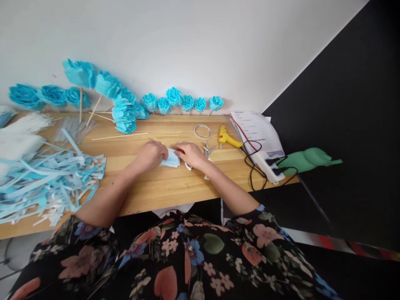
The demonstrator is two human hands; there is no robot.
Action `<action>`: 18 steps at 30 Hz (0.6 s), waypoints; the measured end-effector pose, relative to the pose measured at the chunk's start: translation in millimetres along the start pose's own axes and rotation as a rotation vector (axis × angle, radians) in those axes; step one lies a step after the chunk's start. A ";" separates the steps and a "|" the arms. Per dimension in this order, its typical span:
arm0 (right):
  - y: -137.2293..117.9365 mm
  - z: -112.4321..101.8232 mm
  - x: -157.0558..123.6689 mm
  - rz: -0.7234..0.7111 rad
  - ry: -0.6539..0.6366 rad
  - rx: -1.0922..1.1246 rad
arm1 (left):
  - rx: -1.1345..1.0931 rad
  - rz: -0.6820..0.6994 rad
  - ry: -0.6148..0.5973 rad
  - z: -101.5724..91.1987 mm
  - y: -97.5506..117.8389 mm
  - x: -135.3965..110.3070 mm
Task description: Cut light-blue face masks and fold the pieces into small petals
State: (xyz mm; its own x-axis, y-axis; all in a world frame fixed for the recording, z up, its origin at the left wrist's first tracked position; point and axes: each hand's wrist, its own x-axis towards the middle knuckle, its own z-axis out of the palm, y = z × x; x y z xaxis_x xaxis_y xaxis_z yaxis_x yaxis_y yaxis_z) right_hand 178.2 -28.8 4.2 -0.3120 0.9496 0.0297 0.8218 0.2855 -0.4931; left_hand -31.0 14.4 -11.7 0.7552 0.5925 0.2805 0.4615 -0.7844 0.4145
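Note:
A small folded stack of light blue paper (pixel 171 158) lies on the wooden table in front of me. My left hand (pixel 152 155) is closed on its left side, thumb and fingers bent around the edge. My right hand (pixel 191 155) pinches the upper right corner, its fingers pressed together. Partly under my right hand and wrist are scissors (pixel 207 151) with pale handles. Just beyond them lies a silvery ring (pixel 202 132). A thin wooden stick (pixel 120 136) rests on the table behind my left hand.
Blue paper roses (pixel 174 96) on sticks line the wall. Cut blue strips (pixel 46 183) heap at the left, near white material (pixel 21 139). At the right are a yellow glue gun (pixel 229 136), printed sheets (pixel 259 131), a power strip (pixel 269 167) with cables and a green object (pixel 308 160).

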 end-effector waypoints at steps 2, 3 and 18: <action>-4.1 -3.8 -1.1 -0.024 -0.035 -0.002 | 0.001 -0.002 -0.034 -5.2 -0.8 -0.5; -5.2 -6.9 -0.9 -0.025 -0.039 -0.014 | -0.005 -0.003 -0.043 -6.2 -0.7 -0.6; 4.4 5.2 7.1 -0.195 -0.051 -0.098 | -0.294 -0.253 -0.156 -12.4 17.1 -1.0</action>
State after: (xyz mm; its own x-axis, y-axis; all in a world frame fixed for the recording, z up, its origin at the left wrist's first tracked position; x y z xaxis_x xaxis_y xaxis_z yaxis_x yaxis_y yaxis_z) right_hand 177.1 -21.5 -2.3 -0.4911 0.8681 0.0714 0.7851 0.4767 -0.3954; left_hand -29.6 2.7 5.8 0.7067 0.7074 0.0130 0.5062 -0.5182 0.6894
